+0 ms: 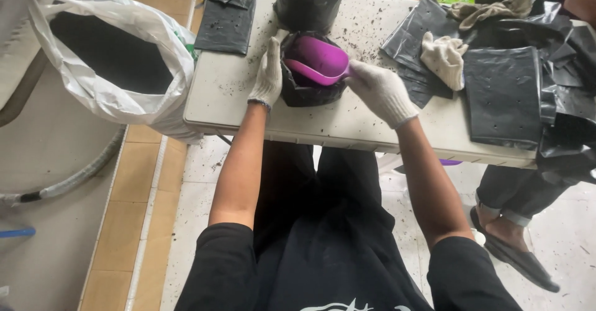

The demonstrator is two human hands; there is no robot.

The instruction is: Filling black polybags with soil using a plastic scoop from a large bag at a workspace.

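A small black plastic grow bag (307,90) stands on the white folding table (236,94) in front of me. My left hand (268,75), in a white glove, holds the bag's left rim upright. My right hand (380,90), also gloved, grips the handle of a purple scoop (318,59) whose bowl is tipped into the bag's mouth. What is inside the bag is hidden by the scoop.
A large white sack of dark soil (115,56) stands open at the table's left. Flat black bags (506,94) and spare white gloves (444,56) lie on the right. A filled black bag (308,0) stands behind. Another person's leg and sandalled foot (515,249) are at right.
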